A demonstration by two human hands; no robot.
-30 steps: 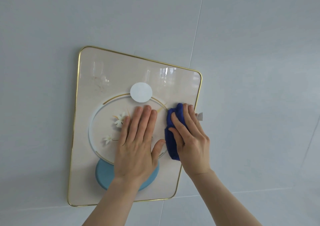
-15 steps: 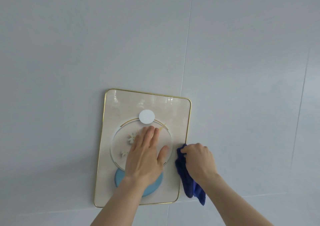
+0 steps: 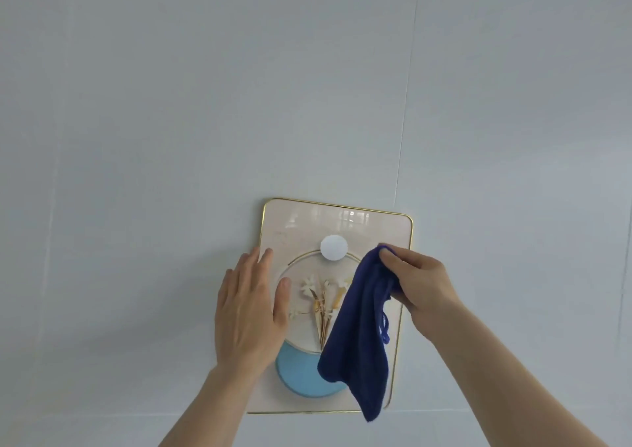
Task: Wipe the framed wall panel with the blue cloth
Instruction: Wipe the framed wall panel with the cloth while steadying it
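The framed wall panel (image 3: 297,227) hangs on a pale wall, cream with a thin gold rim, a white disc, a flower motif in a ring and a light blue circle low down. My left hand (image 3: 251,304) lies flat over the panel's left edge, fingers spread, holding nothing. My right hand (image 3: 419,284) pinches the dark blue cloth (image 3: 359,340) by its top corner in front of the panel's right half. The cloth hangs loose down to the panel's lower rim and hides that corner.
The wall (image 3: 307,87) around the panel is plain grey-white tile with thin vertical seams (image 3: 408,104) and a faint horizontal seam near the panel's bottom.
My left hand slid from the panel's middle to its left edge. My right hand lifted the cloth from the right rim, and it now dangles unfolded. The view has pulled back from the wall.
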